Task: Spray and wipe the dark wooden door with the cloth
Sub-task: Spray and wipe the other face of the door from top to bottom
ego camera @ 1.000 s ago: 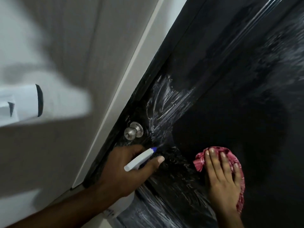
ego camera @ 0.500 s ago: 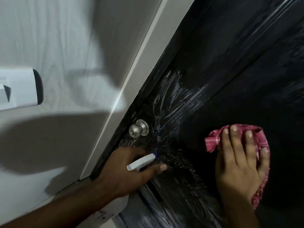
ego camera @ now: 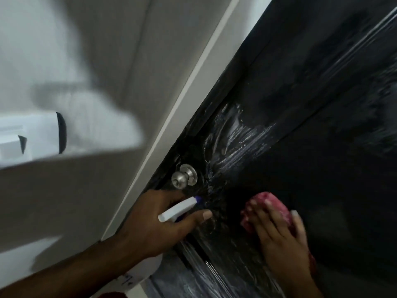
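1. Pale wall and a white door frame (ego camera: 193, 82) were seen at the left; the right was filled by the dark wooden door (ego camera: 322, 147).
2. The spray bottle (ego camera: 178, 211) was gripped by the left hand (ego camera: 154, 229), with its nozzle aimed at wet streaks (ego camera: 240, 143) up-right of the knob (ego camera: 184, 179).
3. The cloth (ego camera: 272, 203) was pressed to the door at lower centre-right by the right hand (ego camera: 281, 239), its fingers laid over it and not clenched.
4. Wiping was judged to be in hand; next, the cloth would need sweeping up-left over the streaks.

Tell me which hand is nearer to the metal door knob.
Left. The left hand grips the spray bottle just below the knob; the right hand presses the red cloth farther right.
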